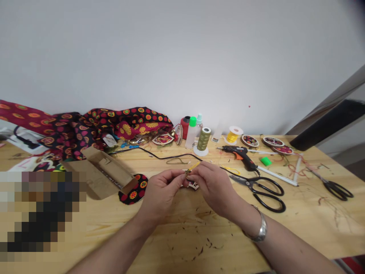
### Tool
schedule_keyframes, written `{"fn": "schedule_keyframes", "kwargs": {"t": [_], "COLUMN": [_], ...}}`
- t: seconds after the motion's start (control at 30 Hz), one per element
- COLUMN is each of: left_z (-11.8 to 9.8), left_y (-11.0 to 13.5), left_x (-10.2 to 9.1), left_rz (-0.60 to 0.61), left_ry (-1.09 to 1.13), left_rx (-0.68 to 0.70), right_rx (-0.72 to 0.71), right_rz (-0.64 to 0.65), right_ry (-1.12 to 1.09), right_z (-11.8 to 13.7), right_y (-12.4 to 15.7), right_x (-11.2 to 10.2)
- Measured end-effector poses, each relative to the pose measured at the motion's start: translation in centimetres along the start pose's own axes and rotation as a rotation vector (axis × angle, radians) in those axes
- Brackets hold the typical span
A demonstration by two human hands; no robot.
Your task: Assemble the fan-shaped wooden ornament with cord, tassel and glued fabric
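Both of my hands meet over the middle of the wooden table [285, 224]. My left hand [162, 192] and my right hand [212, 182] pinch a small ornament piece [191, 179] with a bit of yellow cord between their fingertips. The piece is too small to make out fully. A silver bracelet [261, 228] circles my right wrist. A black cable [159, 155] runs across the table just beyond my fingers. Large black scissors [264, 190] lie right of my right hand.
Patterned red and black fabric [94, 127] is heaped at the back left. An open cardboard box [99, 173] and a fabric disc [134, 190] lie left. At the back are an olive thread spool [203, 140], yellow cord spool [233, 135], bottles [191, 131], glue gun [241, 154], second scissors [335, 188].
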State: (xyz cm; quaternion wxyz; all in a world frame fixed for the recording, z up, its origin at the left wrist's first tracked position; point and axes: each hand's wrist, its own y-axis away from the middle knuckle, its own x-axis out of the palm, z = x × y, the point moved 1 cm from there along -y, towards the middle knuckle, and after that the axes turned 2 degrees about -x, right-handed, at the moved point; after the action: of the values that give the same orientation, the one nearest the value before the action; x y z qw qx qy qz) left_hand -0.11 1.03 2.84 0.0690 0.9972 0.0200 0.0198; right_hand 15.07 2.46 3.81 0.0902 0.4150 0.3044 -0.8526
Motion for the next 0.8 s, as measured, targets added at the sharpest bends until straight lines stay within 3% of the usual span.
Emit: {"fn": "schedule_keyframes", "kwargs": {"t": [0.23, 0.5, 0.6, 0.8], "left_z": [0.06, -0.03, 0.11, 0.78], "left_y": [-0.08, -0.07, -0.16, -0.33], "left_x": [0.00, 0.03, -0.01, -0.17], "left_rz": [-0.005, 0.011, 0.017, 0.022], "left_ry": [-0.043, -0.016, 0.022, 0.090], "left_rx": [0.001, 0.000, -0.012, -0.064], "right_rx": [-0.204, -0.293, -0.252, -0.006], "right_rz": [-0.036, -0.021, -0.045, -0.126], "right_ry": [0.287, 0.307, 0.153, -0.472], "right_z": [-0.20, -0.14, -0.07, 0.36], "right_y": [0.29, 0.34, 0.42, 0.28], "right_x": [0.14, 0.18, 0.22, 0.40]}}
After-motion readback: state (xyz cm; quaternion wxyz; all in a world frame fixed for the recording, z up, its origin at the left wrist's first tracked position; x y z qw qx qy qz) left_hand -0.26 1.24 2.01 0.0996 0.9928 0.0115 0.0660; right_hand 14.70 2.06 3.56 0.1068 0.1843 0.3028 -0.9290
